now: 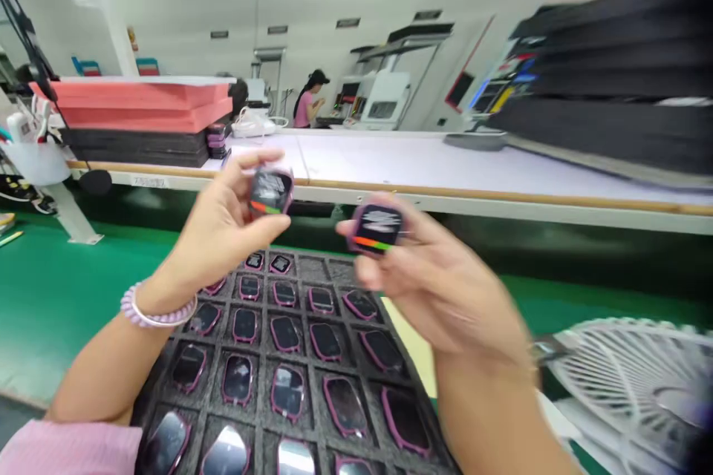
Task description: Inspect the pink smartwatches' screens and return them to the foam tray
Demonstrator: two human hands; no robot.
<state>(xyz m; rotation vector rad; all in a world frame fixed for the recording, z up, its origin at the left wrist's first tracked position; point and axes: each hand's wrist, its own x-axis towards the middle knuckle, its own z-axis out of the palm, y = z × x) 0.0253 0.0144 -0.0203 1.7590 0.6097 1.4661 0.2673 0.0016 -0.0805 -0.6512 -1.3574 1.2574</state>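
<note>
Nearest, a pink sleeve [72, 449] covers the left forearm, and a lilac beaded bracelet [159, 312] with a pale band circles the wrist below the left hand. Beneath and between both hands lies a dark compartmented tray [313, 267]; its cells hold purple-framed watches [287, 392], glossy faces up, several tilted against the cell walls. Two in the far row, just below the left hand, show white markings. Left hand [223, 215]: raised above the tray's far end, grasping the first watch [270, 190] by its edges between thumb and fingers, face tipped toward the viewer. Right hand [440, 274]: grasping the second watch [377, 228] likewise, slightly lower; image blurred. Both faces display white markings over an orange-green stripe, characters illegible. The two watches are apart. Under the right hand, beside the tray, a yellow sheet [412, 345]; to its right, a white fan grille [640, 371]. Beyond both hands runs a white shelf [362, 163], bearing a red foam stack [139, 100] past the left hand and a black stack [624, 67] past the right. Farthest, between the hands, a person [304, 110] in pink top and dark cap, near a pale machine [384, 100].
</note>
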